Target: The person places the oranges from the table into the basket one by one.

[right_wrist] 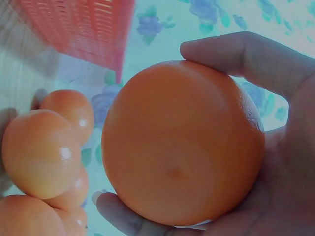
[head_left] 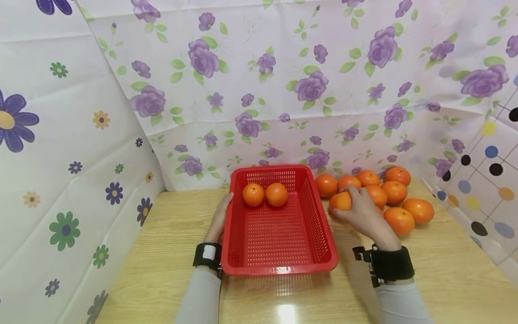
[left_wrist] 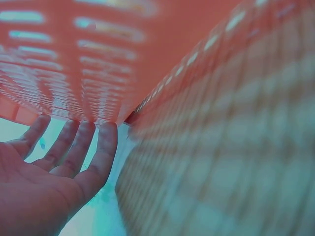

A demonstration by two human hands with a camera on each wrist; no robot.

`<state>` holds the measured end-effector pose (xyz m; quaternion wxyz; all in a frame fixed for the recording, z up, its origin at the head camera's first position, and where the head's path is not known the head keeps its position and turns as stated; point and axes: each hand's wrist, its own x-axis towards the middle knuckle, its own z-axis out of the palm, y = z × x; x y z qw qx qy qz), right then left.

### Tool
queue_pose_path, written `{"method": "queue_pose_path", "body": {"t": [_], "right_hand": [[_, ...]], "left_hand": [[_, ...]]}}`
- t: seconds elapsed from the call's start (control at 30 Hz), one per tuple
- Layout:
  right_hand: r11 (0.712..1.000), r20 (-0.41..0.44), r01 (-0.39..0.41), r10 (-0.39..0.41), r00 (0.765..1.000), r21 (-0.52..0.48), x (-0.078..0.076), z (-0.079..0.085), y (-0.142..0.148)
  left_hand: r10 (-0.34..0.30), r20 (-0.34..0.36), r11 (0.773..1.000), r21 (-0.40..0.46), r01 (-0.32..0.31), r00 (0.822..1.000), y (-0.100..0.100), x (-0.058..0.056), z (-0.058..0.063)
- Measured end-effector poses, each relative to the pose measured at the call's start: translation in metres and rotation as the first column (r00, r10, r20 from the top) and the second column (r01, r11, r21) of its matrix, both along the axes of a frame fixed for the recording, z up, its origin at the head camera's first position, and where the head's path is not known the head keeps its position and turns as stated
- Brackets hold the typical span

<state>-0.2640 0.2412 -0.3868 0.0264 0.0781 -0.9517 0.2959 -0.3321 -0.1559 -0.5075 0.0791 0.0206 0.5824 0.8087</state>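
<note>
A red plastic basket (head_left: pixel 279 270) with perforated walls stands on the table, holding two oranges (head_left: pixel 277 194) side by side at its far end. Against the basket's left outer wall lies my left hand (head_left: pixel 219 219). The left wrist view shows that hand's nearly straight fingers (left_wrist: pixel 106 147) touching the perforated wall. My right hand (head_left: pixel 364 214), to the right of the basket, grips an orange (right_wrist: pixel 182 142) between thumb and fingers. In the head view the hand partly covers this orange, just in front of the loose ones.
Several loose oranges (head_left: pixel 394 192) are grouped on the wooden table (head_left: pixel 162 270) right of the basket, some partly hidden behind my right hand. A flowered cloth (head_left: pixel 251 126) hangs behind the table, and patterned sheets flank it on both sides.
</note>
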Motion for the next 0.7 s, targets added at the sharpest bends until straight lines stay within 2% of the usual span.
{"method": "queue_pose_path", "body": {"t": [0.2,0.47,0.7], "right_hand": [[1.0,-0.006,-0.006,0.006,1.0,-0.023,0.0,0.01,-0.003],[0.999,-0.053,-0.038,0.039,0.998,0.015,-0.004,0.039,-0.017],[0.999,-0.089,-0.049,0.05,0.995,0.011,-0.009,0.056,-0.032]], "left_hand": [[-0.003,-0.004,1.0,0.001,0.003,1.0,0.0,0.0,0.0],[0.005,-0.021,1.0,-0.016,-0.006,1.0,-0.001,0.0,0.001],[0.02,-0.031,0.999,-0.03,-0.021,0.999,0.0,0.001,0.001]]}}
